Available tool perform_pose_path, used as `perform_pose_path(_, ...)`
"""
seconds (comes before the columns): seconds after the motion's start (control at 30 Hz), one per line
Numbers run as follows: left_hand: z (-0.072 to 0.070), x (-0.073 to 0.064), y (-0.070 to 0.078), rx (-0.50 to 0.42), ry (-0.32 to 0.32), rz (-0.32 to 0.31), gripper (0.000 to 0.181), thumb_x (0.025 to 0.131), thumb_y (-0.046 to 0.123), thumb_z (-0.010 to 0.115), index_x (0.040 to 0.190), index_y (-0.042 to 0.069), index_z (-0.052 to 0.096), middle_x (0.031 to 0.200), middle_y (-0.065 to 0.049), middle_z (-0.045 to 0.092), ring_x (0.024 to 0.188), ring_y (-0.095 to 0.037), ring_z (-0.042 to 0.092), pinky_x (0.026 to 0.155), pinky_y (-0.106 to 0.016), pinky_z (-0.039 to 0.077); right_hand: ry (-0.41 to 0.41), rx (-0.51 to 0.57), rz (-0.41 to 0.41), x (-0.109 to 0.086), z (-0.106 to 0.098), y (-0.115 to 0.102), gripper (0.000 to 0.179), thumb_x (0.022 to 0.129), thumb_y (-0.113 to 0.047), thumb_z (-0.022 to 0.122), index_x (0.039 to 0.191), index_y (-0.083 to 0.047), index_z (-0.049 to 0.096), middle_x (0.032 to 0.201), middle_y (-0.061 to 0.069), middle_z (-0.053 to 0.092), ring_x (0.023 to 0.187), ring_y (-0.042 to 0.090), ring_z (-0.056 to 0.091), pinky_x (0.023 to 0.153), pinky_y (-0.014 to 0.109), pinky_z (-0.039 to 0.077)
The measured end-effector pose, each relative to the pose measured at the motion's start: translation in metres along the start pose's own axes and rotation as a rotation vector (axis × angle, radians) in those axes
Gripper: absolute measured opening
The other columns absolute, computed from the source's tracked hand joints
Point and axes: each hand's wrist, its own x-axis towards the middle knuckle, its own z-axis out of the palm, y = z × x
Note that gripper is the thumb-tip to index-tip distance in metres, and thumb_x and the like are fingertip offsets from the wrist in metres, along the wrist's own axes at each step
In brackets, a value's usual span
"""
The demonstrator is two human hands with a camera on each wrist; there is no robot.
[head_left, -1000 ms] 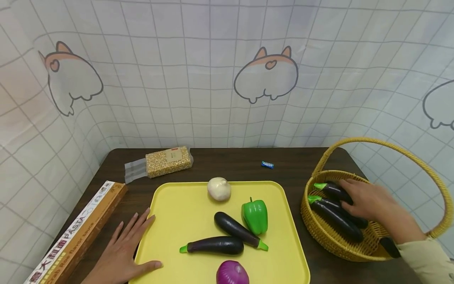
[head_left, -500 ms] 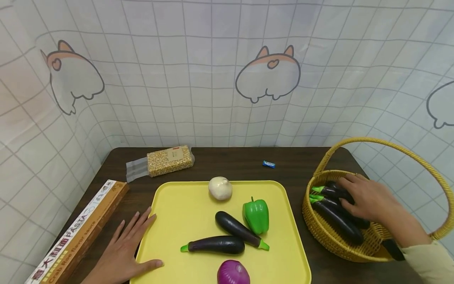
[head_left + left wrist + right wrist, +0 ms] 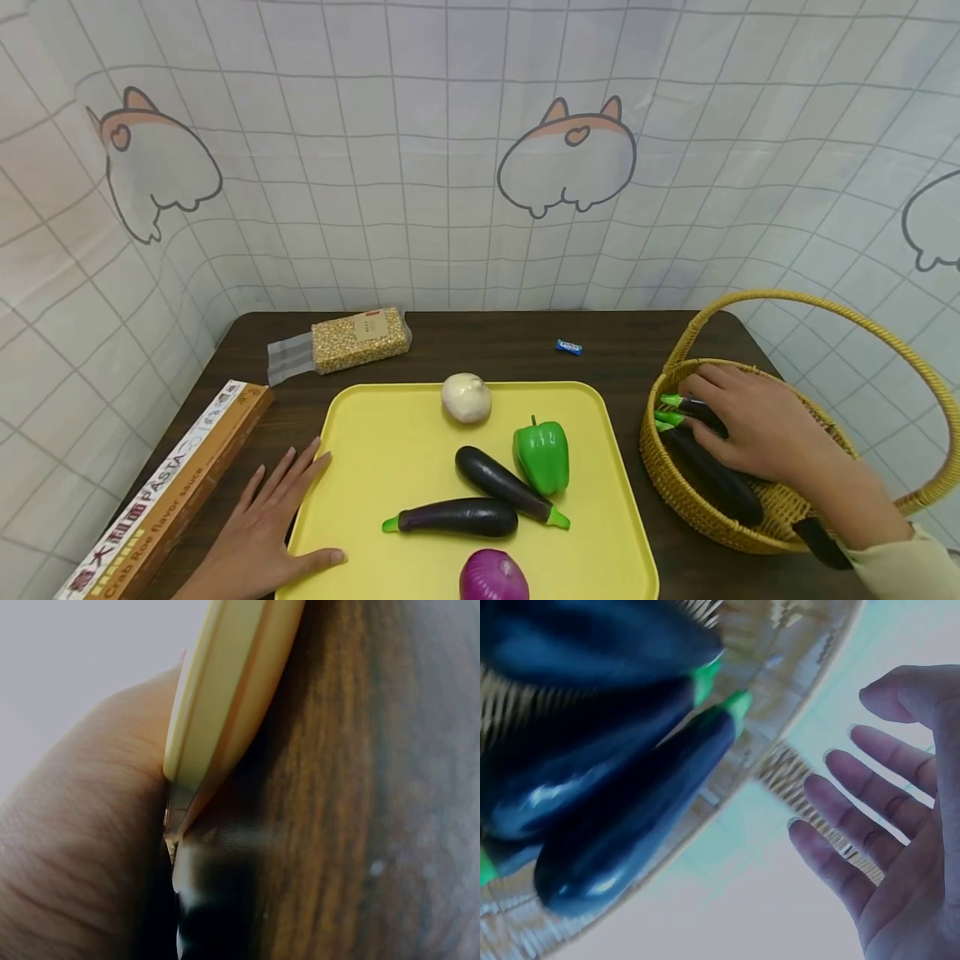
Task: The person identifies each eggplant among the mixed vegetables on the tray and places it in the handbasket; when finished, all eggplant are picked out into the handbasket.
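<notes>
My left hand [image 3: 251,529] rests with spread fingers at the left edge of a yellow tray [image 3: 375,450], thumb over its rim [image 3: 225,690]. On the tray lie two toy eggplants [image 3: 457,518], a green bell pepper [image 3: 542,458], a purple onion [image 3: 493,577] and a white round bulb-like vegetable [image 3: 466,398]. Over the yellow wicker basket [image 3: 675,500] at the right, my right hand [image 3: 765,421] reaches across several eggplants [image 3: 716,479] with green stems. In the right wrist view its fingers [image 3: 855,825] are loosely extended beside eggplants [image 3: 637,817], with nothing between them.
The basket's tall handle [image 3: 817,302] arches above the right forearm. A long pasta box [image 3: 168,492] lies left of the tray. Behind it are a bag of yellow kernels [image 3: 356,342] and a small blue wrapped item [image 3: 568,347]. A tiled-pattern curtain [image 3: 420,150] backs the table.
My right hand has moved left and slightly up over the eggplants, covering more of them. The left hand and the vegetables on the tray stay in place.
</notes>
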Motion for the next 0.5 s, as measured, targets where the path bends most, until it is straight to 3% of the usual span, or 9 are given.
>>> perform_pose_path(0.07,0.000,0.000,0.000,-0.004,-0.002,0.000,0.117,0.080,0.073,0.080,0.171,0.024,0.024,0.176,-0.002,0.014,0.156,-0.044,0.022,0.125,-0.061,-0.002,0.007,0.003,-0.023,0.004,0.001,-0.007,0.054,0.108,-0.059,0.032,0.108,-0.017,0.066,0.101,-0.001,0.062,0.080,0.018,0.061,0.060,0.042,0.054)
perform_pose_path(0.1,0.000,0.000,0.000,-0.006,-0.003,0.000,0.117,0.080,0.073,0.080,0.171,0.024,0.024,0.176,-0.002,0.015,0.156,-0.044,0.022,0.125,-0.061,-0.002,0.006,0.007,-0.034,0.006,0.001,-0.010,0.054,0.108,-0.058,0.030,0.108,-0.017,0.066,0.100,-0.002,0.061,0.079,0.016,0.060,0.060,0.041,0.054)
perform_pose_path(0.17,0.000,0.000,0.000,-0.011,-0.007,-0.005,0.116,0.080,0.072,0.080,0.171,0.024,0.024,0.176,-0.001,0.014,0.155,-0.045,0.022,0.125,-0.060,-0.003,0.004,0.017,-0.052,0.009,0.002,-0.017,0.038,0.107,-0.052,0.047,0.108,-0.018,0.065,0.098,-0.004,0.059,0.078,0.015,0.058,0.059,0.039,0.052)
perform_pose_path(0.27,0.000,-0.001,0.000,-0.018,-0.011,-0.011,0.116,0.080,0.072,0.080,0.171,0.025,0.025,0.176,-0.001,0.014,0.155,-0.045,0.023,0.125,-0.060,-0.003,-0.002,0.034,-0.077,0.014,0.003,-0.025,0.020,0.095,-0.030,0.071,0.110,-0.018,0.065,0.097,-0.005,0.058,0.080,0.014,0.057,0.060,0.038,0.052)
perform_pose_path(0.33,0.000,0.000,0.001,-0.016,-0.012,-0.015,0.116,0.080,0.072,0.080,0.171,0.025,0.025,0.177,-0.001,0.014,0.155,-0.045,0.023,0.125,-0.060,-0.003,-0.002,0.042,-0.082,0.017,0.004,-0.031,0.027,0.086,-0.021,0.077,0.110,-0.019,0.066,0.099,-0.004,0.060,0.081,0.014,0.058,0.061,0.038,0.052)
perform_pose_path(0.5,-0.003,-0.001,0.003,-0.020,-0.012,-0.018,0.115,0.080,0.073,0.079,0.170,0.025,0.025,0.177,-0.001,0.013,0.156,-0.044,0.022,0.126,-0.057,-0.006,-0.005,0.048,-0.084,0.024,0.005,-0.045,0.030,0.085,-0.022,0.081,0.112,-0.019,0.068,0.106,-0.002,0.064,0.085,0.016,0.062,0.067,0.041,0.056)
